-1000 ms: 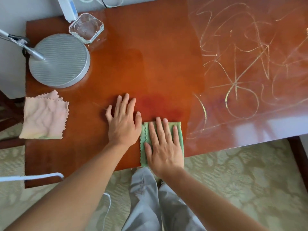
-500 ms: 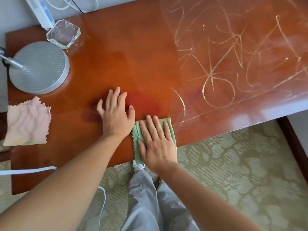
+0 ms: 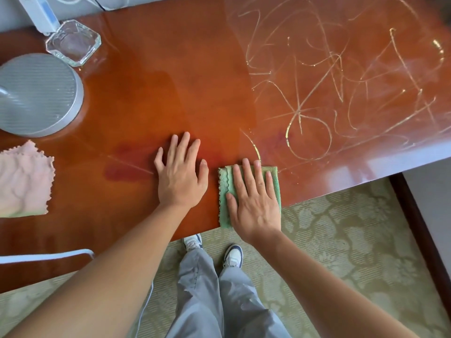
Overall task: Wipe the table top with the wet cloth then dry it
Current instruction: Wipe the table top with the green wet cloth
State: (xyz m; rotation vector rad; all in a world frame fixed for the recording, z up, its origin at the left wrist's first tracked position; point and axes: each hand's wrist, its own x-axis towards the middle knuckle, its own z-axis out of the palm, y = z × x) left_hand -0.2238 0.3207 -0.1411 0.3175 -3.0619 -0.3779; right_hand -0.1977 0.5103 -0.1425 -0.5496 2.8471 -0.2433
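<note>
We're in the wet-wipe stage, prob. under halfway. Our right hand (image 3: 253,201) lies flat, fingers straight & a bit spread, pressing the green cloth (image 3: 273,178) onto the table top (image 3: 170,76) right at the near edge; the cloth's near end reaches the table lip. Nothing is gripped, it's a flat-palm push. Our left hand (image 3: 180,174) is flat on bare wood just beside the cloth, not touching it, fingers straight & spread, holding nothing; looks like a brace.

Done so far, judging by the surface: the wood in front of the left hand & toward the middle looks darker & free of marks, w/ a faint damp-looking patch left of that hand, so that strip is likely wiped. We can't be sure it's wet vs. just shade.

Left to do: the scribbles (image 3: 341,81) cover the whole right part of the table, pale looping lines, w/ the nearest stroke ending just beyond the cloth's far edge. That's the bulk of the wiping. After that the drying pass isn't begun: the pink cloth (image 3: 24,179) sits untouched at the left edge, well apart from both hands.

The lamp base (image 3: 36,93) & glass dish (image 3: 73,42) stand at far left; the area under them is prob. unwiped too.
</note>
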